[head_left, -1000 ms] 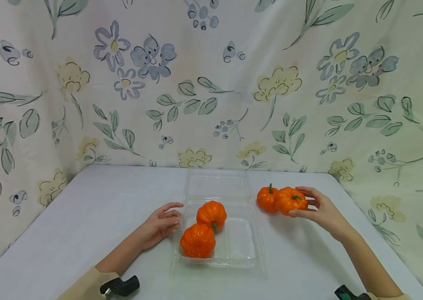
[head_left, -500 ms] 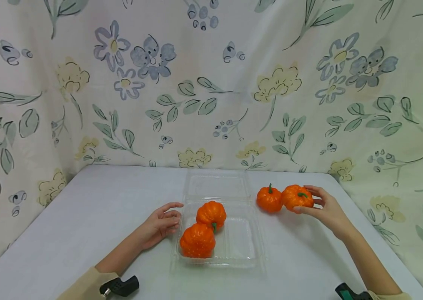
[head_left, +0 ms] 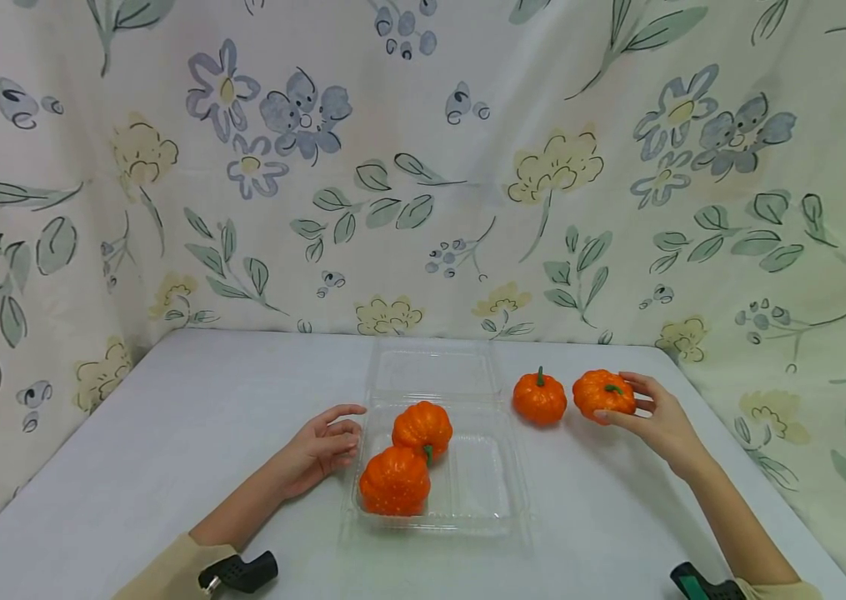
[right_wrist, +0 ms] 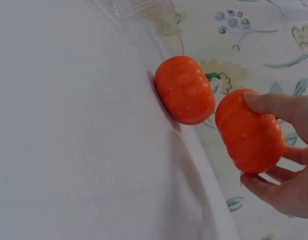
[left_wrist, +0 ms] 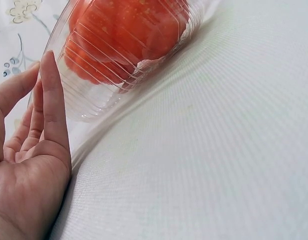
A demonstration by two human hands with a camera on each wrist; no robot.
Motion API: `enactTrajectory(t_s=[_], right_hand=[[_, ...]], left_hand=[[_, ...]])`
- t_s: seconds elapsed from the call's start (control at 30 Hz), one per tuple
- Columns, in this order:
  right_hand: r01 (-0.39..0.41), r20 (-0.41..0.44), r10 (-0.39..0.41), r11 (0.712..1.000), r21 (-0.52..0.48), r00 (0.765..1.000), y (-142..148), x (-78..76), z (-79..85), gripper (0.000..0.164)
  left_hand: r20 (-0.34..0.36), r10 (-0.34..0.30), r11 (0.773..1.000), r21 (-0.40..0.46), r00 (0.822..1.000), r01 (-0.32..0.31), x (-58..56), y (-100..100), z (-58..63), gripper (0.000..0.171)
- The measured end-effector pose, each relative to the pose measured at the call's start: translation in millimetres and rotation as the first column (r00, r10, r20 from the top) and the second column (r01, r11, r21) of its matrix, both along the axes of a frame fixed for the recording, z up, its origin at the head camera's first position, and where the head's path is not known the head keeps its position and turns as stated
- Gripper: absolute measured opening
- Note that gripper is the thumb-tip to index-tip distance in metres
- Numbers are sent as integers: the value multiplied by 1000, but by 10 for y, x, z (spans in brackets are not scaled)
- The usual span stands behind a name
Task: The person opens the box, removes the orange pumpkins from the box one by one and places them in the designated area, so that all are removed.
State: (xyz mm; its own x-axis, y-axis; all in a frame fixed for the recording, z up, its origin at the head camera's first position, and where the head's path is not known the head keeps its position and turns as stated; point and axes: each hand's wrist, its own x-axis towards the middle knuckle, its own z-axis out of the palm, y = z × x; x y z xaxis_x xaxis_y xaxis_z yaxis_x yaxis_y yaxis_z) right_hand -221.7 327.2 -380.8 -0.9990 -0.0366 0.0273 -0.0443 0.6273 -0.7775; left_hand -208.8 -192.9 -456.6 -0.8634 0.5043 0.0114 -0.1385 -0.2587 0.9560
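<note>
In my right hand is a small orange pumpkin, held between thumb and fingertips. Its green stem points to the right. Just left of it, a second pumpkin stands on the table, stem up, with a gap between the two. A clear plastic clamshell container lies with its lid folded back. Two pumpkins sit in its left half, one behind the other. My left hand rests at the container's left side, its fairly straight fingers right at the rim.
The white-covered table ends at the back against a floral curtain. Each wrist carries a black device, and the sleeves are beige.
My right hand has moved slightly to the right with its pumpkin, away from the one standing on the table. A gap now shows between them. My left hand has stayed in place.
</note>
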Motion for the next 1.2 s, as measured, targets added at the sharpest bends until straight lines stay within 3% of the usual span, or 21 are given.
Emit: enactTrajectory(t_s=[0.5, 1.2], right_hand=[[60, 37, -61, 998, 16, 997, 64, -93, -148, 83], [60, 87, -61, 998, 17, 994, 139, -123, -268, 84]], left_hand=[[1, 1, 1000, -1, 1000, -1, 4, -3, 1, 34], [2, 8, 1000, -8, 1000, -8, 6, 0, 6, 34]])
